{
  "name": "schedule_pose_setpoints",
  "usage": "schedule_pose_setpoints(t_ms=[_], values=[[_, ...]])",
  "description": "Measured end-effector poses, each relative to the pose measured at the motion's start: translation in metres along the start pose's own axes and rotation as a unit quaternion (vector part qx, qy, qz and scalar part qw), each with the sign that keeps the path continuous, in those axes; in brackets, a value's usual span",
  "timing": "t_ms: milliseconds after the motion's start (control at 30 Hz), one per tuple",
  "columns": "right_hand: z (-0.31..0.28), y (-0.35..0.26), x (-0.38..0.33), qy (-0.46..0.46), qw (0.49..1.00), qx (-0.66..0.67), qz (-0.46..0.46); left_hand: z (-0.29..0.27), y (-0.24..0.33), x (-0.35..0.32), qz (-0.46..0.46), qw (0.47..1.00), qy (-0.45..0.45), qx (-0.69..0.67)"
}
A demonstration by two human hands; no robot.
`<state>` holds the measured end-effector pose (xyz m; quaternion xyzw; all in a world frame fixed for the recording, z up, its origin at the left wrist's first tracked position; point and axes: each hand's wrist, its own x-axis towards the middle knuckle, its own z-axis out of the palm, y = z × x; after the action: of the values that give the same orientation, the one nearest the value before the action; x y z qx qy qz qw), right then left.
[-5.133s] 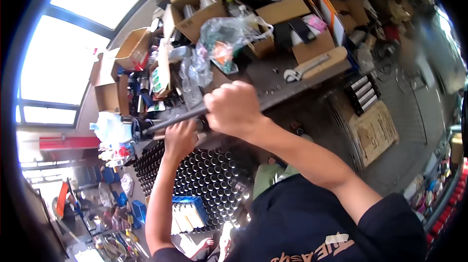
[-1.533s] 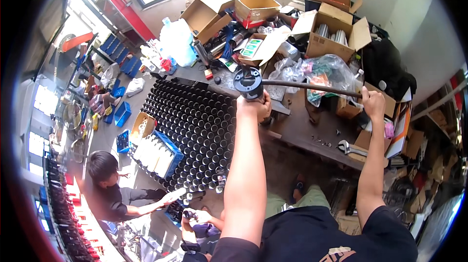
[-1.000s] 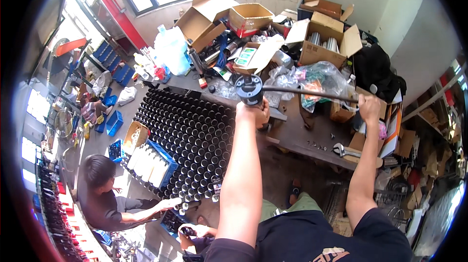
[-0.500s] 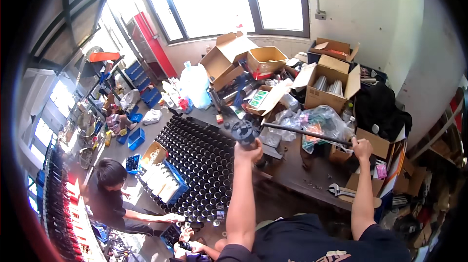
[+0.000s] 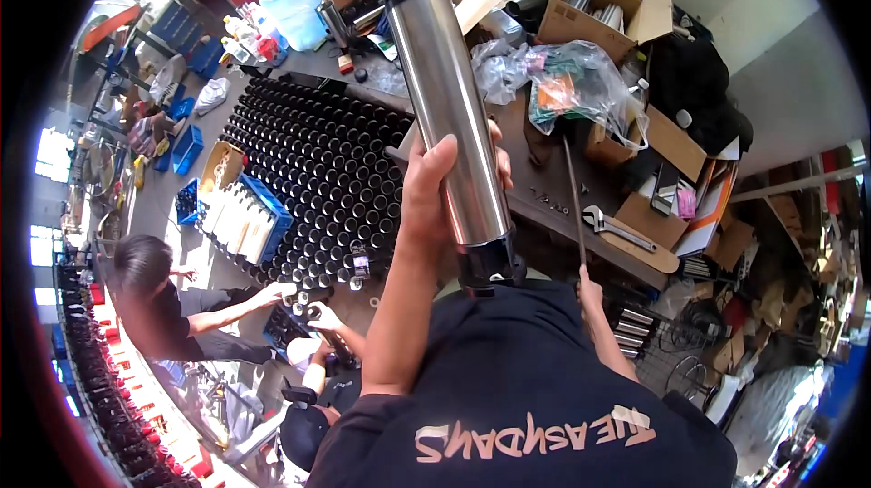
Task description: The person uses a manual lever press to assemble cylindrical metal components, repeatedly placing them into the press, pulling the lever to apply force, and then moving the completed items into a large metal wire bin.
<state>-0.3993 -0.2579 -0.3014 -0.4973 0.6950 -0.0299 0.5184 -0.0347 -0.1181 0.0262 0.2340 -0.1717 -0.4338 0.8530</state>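
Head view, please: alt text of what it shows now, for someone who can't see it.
A person's left hand grips a shiny metal cylinder with black ends; the right hand holds a thin dark rod. Around them are a cluttered workbench, rows of black tubes and, at lower left, two co-workers.

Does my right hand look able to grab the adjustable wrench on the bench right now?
Probably not yet: your right hand grips the dark rod, so it would likely need freeing first. Otherwise, the adjustable wrench seems near, with nothing seen lying on it.
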Motion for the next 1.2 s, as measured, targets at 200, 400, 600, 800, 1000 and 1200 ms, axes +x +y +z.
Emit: schedule_pose_setpoints(t_ms=[200, 400, 600, 800, 1000, 1200], values=[[0.056, -0.050, 0.021, -0.104, 0.972, 0.207, 0.020, 0.011, 0.000, 0.011, 0.018, 0.989, -0.137, -0.047], [0.089, -0.036, 0.042, -0.176, 0.941, 0.265, 0.119, 0.017, 0.012, -0.005, 0.034, 0.993, -0.049, 0.103], [0.097, -0.048, 0.041, -0.161, 0.927, 0.298, 0.163, -0.029, 0.013, -0.015, -0.098, 0.986, -0.087, -0.105], [0.097, -0.043, 0.065, -0.123, 0.933, 0.323, 0.105, -0.041, -0.009, -0.023, -0.126, 0.970, 0.146, 0.151], [0.069, -0.023, 0.060, -0.087, 0.974, 0.196, 0.073, -0.035, 0.013, -0.019, -0.143, 0.970, 0.139, 0.138], [0.039, 0.060, 0.070, -0.012, 0.985, 0.139, 0.103, -0.041, 0.014, -0.010, -0.095, 0.990, -0.028, -0.097]])
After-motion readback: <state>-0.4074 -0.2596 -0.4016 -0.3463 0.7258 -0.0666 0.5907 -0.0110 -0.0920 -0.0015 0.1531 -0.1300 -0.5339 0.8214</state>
